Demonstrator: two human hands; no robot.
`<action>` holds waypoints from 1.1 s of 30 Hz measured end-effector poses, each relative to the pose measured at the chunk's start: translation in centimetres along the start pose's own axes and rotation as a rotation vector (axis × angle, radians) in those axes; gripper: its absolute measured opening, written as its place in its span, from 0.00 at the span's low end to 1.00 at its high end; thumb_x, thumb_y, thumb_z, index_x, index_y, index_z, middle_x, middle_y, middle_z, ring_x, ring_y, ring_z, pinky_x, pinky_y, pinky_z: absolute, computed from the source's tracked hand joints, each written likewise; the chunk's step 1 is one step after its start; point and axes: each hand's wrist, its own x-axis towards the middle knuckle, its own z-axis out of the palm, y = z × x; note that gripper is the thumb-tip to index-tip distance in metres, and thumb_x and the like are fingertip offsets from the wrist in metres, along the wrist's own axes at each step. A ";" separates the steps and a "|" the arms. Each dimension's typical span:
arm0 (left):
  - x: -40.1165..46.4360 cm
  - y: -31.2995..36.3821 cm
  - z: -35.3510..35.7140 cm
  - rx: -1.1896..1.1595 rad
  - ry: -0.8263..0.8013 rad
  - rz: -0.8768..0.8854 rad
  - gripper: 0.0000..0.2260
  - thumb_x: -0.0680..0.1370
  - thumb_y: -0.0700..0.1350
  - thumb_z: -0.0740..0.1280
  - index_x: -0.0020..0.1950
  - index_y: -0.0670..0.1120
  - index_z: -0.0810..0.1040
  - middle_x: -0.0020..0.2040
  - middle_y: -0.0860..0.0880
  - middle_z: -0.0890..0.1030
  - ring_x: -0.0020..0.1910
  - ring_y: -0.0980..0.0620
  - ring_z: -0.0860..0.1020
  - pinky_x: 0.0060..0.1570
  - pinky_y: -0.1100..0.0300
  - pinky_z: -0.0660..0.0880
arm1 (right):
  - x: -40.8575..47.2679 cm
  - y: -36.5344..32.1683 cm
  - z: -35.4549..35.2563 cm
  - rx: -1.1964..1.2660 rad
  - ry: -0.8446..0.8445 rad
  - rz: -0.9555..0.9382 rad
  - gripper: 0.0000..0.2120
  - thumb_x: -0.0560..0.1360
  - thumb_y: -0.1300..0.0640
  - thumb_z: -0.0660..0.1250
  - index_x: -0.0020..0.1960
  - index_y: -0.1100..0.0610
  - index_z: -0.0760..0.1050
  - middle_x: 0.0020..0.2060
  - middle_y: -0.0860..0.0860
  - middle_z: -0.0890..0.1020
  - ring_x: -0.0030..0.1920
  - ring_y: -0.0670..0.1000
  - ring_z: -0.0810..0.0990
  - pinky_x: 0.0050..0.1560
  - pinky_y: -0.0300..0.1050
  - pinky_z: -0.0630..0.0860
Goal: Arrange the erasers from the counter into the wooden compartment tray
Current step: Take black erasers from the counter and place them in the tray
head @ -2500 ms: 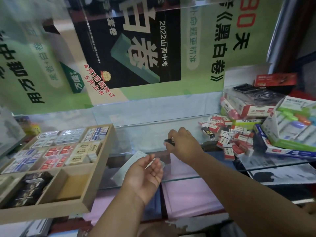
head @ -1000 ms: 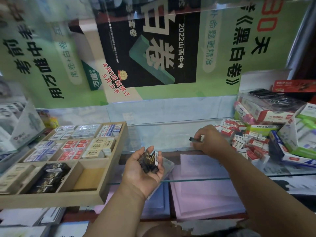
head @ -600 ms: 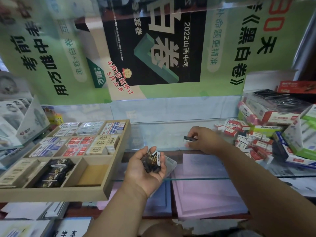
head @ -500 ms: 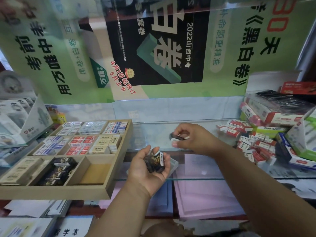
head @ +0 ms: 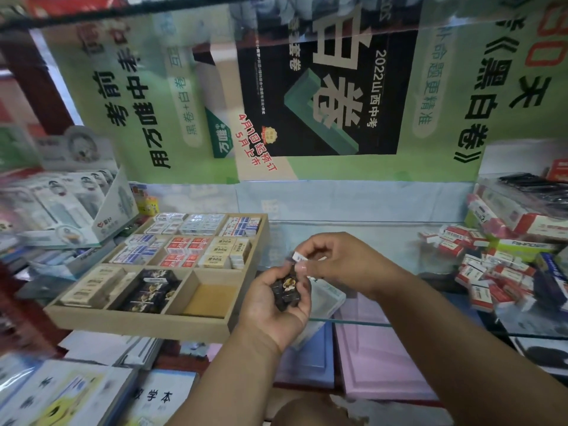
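The wooden compartment tray [head: 147, 325] sits at the left on the glass counter, most sections filled with white, red, blue and black erasers; its front right section [head: 210, 299] holds none. My left hand [head: 273, 309] is cupped palm-up just right of the tray, shut on a stack of black erasers [head: 286, 291]. My right hand [head: 341, 262] is directly above it, pinching one more eraser [head: 298, 257] whose white end shows, touching the top of the stack. A heap of red-and-white erasers [head: 485, 275] lies on the counter at the right.
Boxed stationery [head: 519, 210] is stacked behind the heap at the right. Display boxes [head: 70, 207] stand left of the tray. A green poster backs the glass shelf [head: 368, 241]. Exercise books [head: 76, 392] and pink and blue pads [head: 378, 355] lie below.
My right hand has carried an eraser leftward from near the heap to the stack in my left hand. The left hand, empty 2.5 s ago, now holds several black erasers.
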 end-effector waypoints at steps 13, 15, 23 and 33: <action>-3.8 1.9 -0.8 0.393 0.014 0.193 0.09 0.64 0.47 0.74 0.40 0.45 0.80 0.37 0.46 0.78 0.23 0.54 0.74 0.17 0.70 0.64 | 0.6 -1.8 2.6 0.522 0.130 0.076 0.06 0.78 0.65 0.61 0.49 0.59 0.77 0.36 0.54 0.80 0.33 0.47 0.77 0.29 0.36 0.71; -4.4 1.9 -0.7 0.494 0.015 0.238 0.11 0.63 0.48 0.74 0.43 0.46 0.80 0.38 0.47 0.78 0.24 0.54 0.73 0.18 0.70 0.64 | 0.7 -1.9 3.0 0.460 0.158 0.065 0.07 0.78 0.65 0.62 0.52 0.57 0.76 0.38 0.56 0.81 0.35 0.49 0.77 0.31 0.38 0.68; -5.3 2.1 -1.2 0.668 0.063 0.417 0.07 0.72 0.47 0.72 0.46 0.48 0.78 0.39 0.47 0.78 0.26 0.54 0.73 0.22 0.67 0.65 | 0.8 -2.8 5.2 0.449 0.236 0.008 0.07 0.75 0.69 0.65 0.47 0.59 0.73 0.32 0.53 0.78 0.32 0.50 0.73 0.33 0.39 0.70; -6.5 3.7 -1.5 0.600 0.129 0.463 0.06 0.77 0.50 0.68 0.47 0.49 0.79 0.33 0.48 0.78 0.23 0.55 0.71 0.21 0.69 0.63 | 0.3 -3.5 4.5 -0.297 0.190 -0.214 0.11 0.70 0.60 0.74 0.47 0.46 0.80 0.45 0.48 0.80 0.42 0.46 0.79 0.44 0.34 0.75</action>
